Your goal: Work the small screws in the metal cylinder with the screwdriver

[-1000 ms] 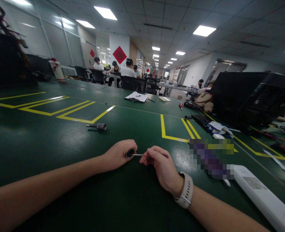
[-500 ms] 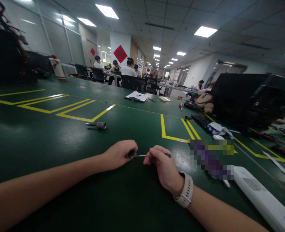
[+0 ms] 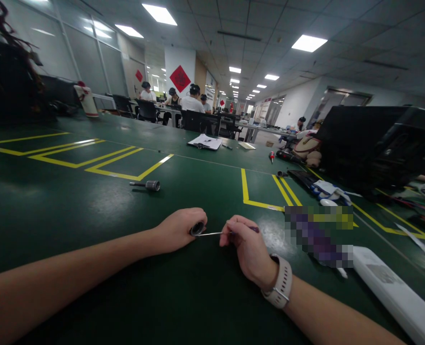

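Note:
My left hand [image 3: 182, 231] is closed around a dark round metal piece [image 3: 197, 228] with a hollow, ring-like open end facing right; its rest is hidden in the fist. My right hand [image 3: 243, 242], with a pale watch strap on the wrist, pinches a thin-shafted tool [image 3: 212, 234] whose dark purplish end shows past the fingers. The shaft's tip meets the lower rim of the ring-like opening; whether it goes inside, I cannot tell. Beyond my left hand, a cup-shaped metal bit with a thin shank [image 3: 151, 185] lies on the green table [image 3: 100, 206].
Yellow tape outlines [image 3: 246, 191] mark the table. To the right lie a blurred purple item [image 3: 315, 239], a long white device [image 3: 388, 292], gloves [image 3: 329, 190] and a large black case [image 3: 374, 148]. A clipboard with papers [image 3: 205, 142] lies at the back. Several people sit farther off.
My right hand has drawn slightly right, away from my left hand, showing more shaft between them. The tool's tip now appears at the opening's lower rim. The view has shifted slightly.

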A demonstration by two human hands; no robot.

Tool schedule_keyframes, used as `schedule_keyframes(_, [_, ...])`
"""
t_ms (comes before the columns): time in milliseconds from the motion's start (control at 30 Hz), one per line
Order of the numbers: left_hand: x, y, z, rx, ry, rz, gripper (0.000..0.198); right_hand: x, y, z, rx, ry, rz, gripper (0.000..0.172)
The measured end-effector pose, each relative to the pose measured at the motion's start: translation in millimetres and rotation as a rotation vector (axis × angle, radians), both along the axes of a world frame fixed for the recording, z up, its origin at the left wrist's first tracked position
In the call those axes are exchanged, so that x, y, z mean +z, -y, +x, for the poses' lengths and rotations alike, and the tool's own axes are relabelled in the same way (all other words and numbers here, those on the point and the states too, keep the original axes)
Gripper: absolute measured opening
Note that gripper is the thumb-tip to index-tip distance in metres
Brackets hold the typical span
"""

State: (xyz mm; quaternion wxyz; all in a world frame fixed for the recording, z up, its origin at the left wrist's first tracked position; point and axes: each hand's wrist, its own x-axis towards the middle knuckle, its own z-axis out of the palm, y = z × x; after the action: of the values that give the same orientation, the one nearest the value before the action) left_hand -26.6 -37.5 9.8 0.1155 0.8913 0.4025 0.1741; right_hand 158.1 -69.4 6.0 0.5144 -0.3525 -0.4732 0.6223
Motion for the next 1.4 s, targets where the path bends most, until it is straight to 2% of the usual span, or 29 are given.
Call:
schedule_keyframes(367, [4.1, 1.2, 3.7, 0.008, 0.005, -0.007, 0.008, -4.3, -1.2, 0.9, -0.093, 0.114, 0.082, 0.022])
schedule_keyframes(900, [1.5, -0.2, 2.6, 0.006, 0.003, -0.009, 0.006, -9.0, -3.0, 1.6, -0.161, 0.256, 0.100, 0.028])
schedule_keyframes(1400, [6.4, 1.8, 3.8, 0.014, -0.029, -0.021, 0.005, -7.5, -3.1, -2.3, -0.199, 0.240, 0.122, 0.038])
